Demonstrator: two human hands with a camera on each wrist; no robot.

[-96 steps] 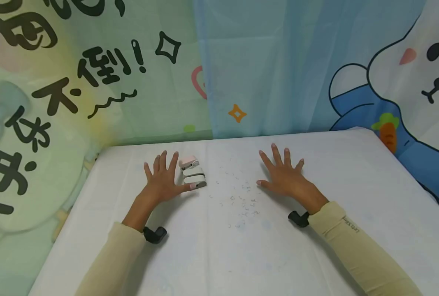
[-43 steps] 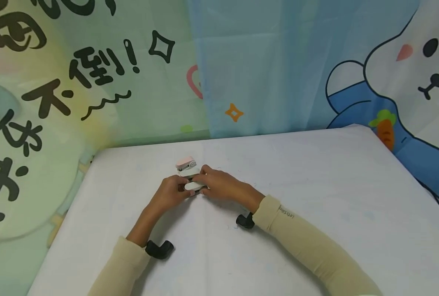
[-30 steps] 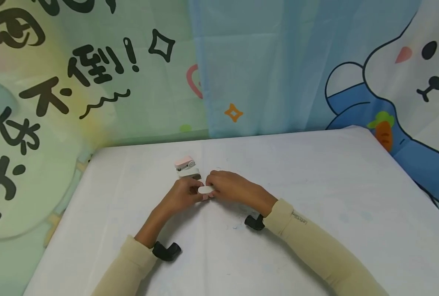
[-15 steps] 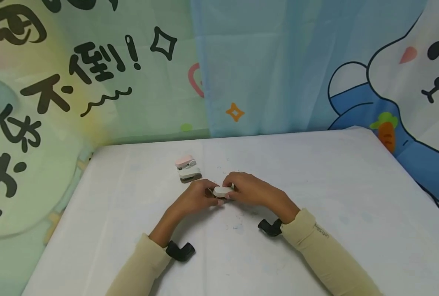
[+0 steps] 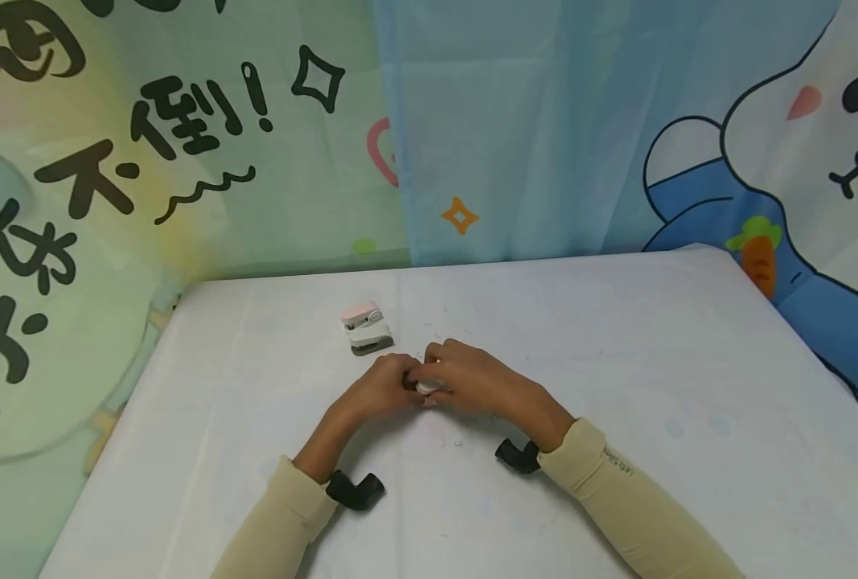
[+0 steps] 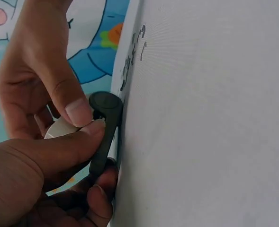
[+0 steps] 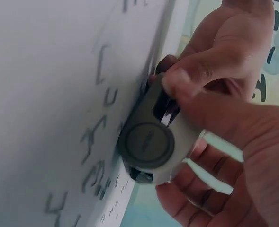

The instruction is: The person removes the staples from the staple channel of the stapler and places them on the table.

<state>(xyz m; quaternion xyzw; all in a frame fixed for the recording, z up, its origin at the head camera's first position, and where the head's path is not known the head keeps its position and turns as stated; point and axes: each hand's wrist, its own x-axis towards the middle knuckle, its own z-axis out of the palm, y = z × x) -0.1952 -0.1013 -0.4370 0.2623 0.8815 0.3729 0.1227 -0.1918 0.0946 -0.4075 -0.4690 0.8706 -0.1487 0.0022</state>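
Above the white table, both hands hold a small stapler [image 5: 430, 387] with a white top and dark grey base. In the left wrist view its grey round end [image 6: 106, 101] stands near the tabletop. My left hand [image 5: 378, 388] grips one end, thumb on the grey base and fingers curled beneath. My right hand [image 5: 482, 382] grips the other part, its fingers wrapped around the white body [image 7: 179, 142]. In the right wrist view, both thumbs meet at a slot showing shiny metal. Much of the stapler is hidden by fingers in the head view.
Behind the left hand lie a pink-and-white stapler [image 5: 361, 314] and a white stapler with a grey base [image 5: 371, 338], side by side. Several loose staples [image 7: 98, 135] are scattered on the white tabletop [image 5: 617, 338] around the hands. A printed curtain [image 5: 515, 145] hangs behind the table.
Both hands started spread flat on the table, then took the nearest stapler from the row of three and brought it right. Lately the right hand has shifted its fingers over it.
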